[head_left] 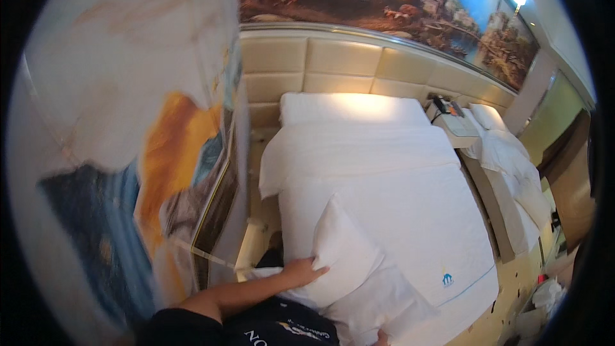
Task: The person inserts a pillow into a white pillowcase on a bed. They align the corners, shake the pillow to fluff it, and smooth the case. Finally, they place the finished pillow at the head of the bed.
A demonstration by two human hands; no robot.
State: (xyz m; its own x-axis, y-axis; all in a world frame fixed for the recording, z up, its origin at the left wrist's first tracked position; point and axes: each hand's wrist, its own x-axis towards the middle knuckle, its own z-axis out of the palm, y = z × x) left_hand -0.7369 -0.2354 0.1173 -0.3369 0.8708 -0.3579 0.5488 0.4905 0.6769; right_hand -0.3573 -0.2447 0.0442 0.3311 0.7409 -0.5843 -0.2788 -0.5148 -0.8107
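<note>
A white pillow (344,253) stands tilted near my body at the foot of the large bed. My left hand (306,273) is closed on its left side, with the thumb and fingers pressing into the fabric. More white pillow fabric (387,301) bulges out just right of it; I cannot tell if this is a second pillow. At the lower edge, my right hand (382,338) shows only a little and grips the bottom of this fabric. Beneath and beyond lies the bed's smooth white cover (384,211), with a small blue emblem and a blue line near its foot.
At the bed's head is a padded cream headboard (343,57). A nightstand (456,129) with a black telephone separates this bed from a second white bed (506,157). A painted wall (115,122) rises close on my left. White bundled things (549,295) lie at the right.
</note>
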